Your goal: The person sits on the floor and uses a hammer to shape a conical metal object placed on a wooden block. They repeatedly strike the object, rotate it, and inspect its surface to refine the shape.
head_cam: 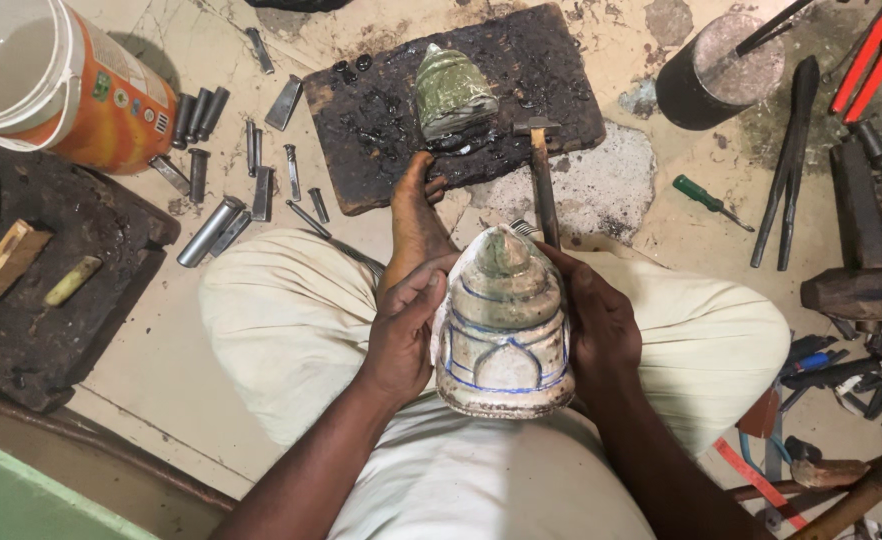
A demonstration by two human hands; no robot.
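I hold a dome-shaped metal shell (504,325) with blue drawn outlines in my lap, its pointed top facing away from me. My left hand (406,325) grips its left side and my right hand (601,325) grips its right side. A second, greenish dome-shaped piece (451,92) rests on a dark pitch-covered board (551,60) on the floor ahead. My bare foot (413,215) touches that board's near edge. A hammer (541,175) lies between the board and my knee.
Several steel punches (223,160) lie scattered at left near an orange-and-white bucket (61,80). Another dark board (51,290) lies at far left. A dark cylinder (716,70), tongs (786,170), a green-handled screwdriver (709,200), red pliers (866,60) and mallets (861,290) crowd the right.
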